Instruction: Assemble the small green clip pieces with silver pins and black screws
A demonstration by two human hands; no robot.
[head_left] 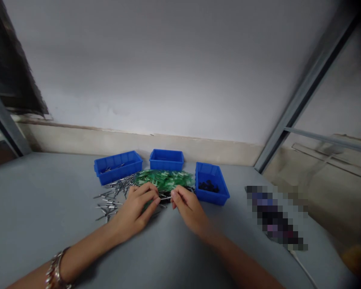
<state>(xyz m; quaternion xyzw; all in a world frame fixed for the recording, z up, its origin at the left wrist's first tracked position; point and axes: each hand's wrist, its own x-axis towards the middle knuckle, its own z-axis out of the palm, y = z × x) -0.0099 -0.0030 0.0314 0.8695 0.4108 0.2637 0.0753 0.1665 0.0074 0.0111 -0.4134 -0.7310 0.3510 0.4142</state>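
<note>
"Silver metal, that slim rod [166, 198] between the fingertips. Who has it?"

"Both hands, it seems. The left hand [137, 206] and the right hand [190, 208] each pinch an end, just above the counter [156, 257], towards its far edge."

"Anything on it?"

"Too small to tell. Fingers cover the ends."

"And around it?"

"Loose rods [108, 204] lie beside the left hand, pointing every way. Green pieces [165, 180] are heaped behind the hands. Along the far edge are the left bin [123, 171] with a few rods, the middle bin [166, 165], and the right bin [212, 197] with black bits [209, 186]."

"What could go wrong?"

"The grip is only fingertips on something thin, so uneven pressure could make it slip or spring out. Dropped there, it could land among the loose rods and be hard to pick out."

"And the left wrist?"

"If it swings towards the left edge, the forearm or bracelet [57, 269] might catch the nearest rods and scatter them."

"The right side?"

"A cable [303, 269] runs near the right edge, well apart from the hands, so snagging looks unlikely."
</note>
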